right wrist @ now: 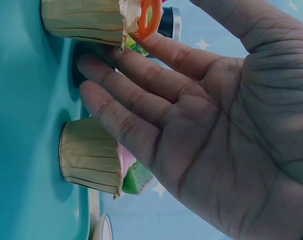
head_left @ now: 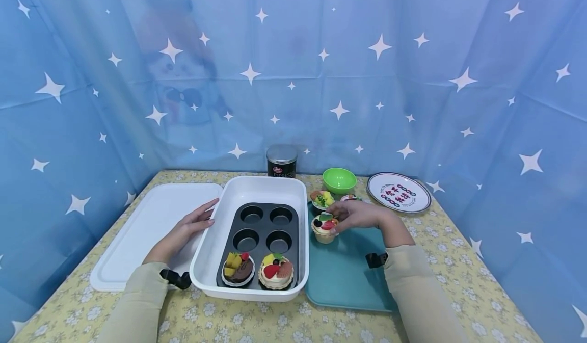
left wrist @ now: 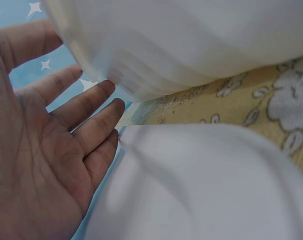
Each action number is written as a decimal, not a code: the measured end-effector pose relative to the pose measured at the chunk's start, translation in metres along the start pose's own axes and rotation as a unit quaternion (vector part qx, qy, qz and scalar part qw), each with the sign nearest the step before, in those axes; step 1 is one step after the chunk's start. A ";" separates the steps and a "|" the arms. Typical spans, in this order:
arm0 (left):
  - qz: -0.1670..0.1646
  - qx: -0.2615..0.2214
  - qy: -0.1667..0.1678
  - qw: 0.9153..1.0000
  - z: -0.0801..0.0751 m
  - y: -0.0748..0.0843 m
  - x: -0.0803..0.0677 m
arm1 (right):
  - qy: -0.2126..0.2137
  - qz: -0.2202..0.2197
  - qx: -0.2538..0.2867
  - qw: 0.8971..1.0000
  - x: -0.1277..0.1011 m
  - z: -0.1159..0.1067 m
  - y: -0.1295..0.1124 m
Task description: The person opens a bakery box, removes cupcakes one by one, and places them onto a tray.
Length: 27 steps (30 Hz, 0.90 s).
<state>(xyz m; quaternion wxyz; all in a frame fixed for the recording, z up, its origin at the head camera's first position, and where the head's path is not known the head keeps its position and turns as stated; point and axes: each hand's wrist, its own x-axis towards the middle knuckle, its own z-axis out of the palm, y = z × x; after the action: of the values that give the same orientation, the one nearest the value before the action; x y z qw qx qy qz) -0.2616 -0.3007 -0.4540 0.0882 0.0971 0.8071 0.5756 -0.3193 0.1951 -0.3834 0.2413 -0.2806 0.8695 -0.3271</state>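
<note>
The right hand [head_left: 355,214] hovers with loose, straight fingers, grip wide, at a cupcake [head_left: 324,228]; it looks light and crushable, best held by its paper cup. The left hand [head_left: 194,223] rests flat against the white tub [head_left: 208,246].

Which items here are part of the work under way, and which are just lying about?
In use: right hand at a cupcake on the teal tray; left hand touching the white bin; muffin pan.
Lying about: lid, espresso tin, green bowl, plate.
</note>
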 end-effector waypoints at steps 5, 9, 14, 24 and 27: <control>0.000 -0.001 0.001 1.000 0.000 -0.001 0.000 | 0.016 -0.014 0.002 1.000 -0.001 0.000 -0.006; -0.002 -0.002 0.002 1.000 0.001 -0.001 -0.001 | 0.046 -0.060 0.025 0.997 0.002 0.002 -0.017; 0.009 -0.008 -0.003 1.000 0.000 -0.002 0.000 | 0.054 -0.141 0.062 0.987 0.006 0.011 -0.038; 0.010 -0.003 -0.003 1.000 -0.001 -0.003 0.001 | -0.117 -0.207 0.091 0.967 0.022 0.052 -0.076; 0.009 -0.004 -0.006 1.000 -0.001 -0.003 0.001 | -0.157 -0.204 0.078 0.963 0.026 0.063 -0.080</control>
<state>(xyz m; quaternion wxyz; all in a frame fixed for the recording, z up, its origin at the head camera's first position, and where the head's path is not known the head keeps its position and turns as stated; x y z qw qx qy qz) -0.2630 -0.3025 -0.4560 0.0879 0.1071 0.8035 0.5790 -0.2742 0.1005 -0.3752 0.3240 -0.4801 0.7168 -0.3882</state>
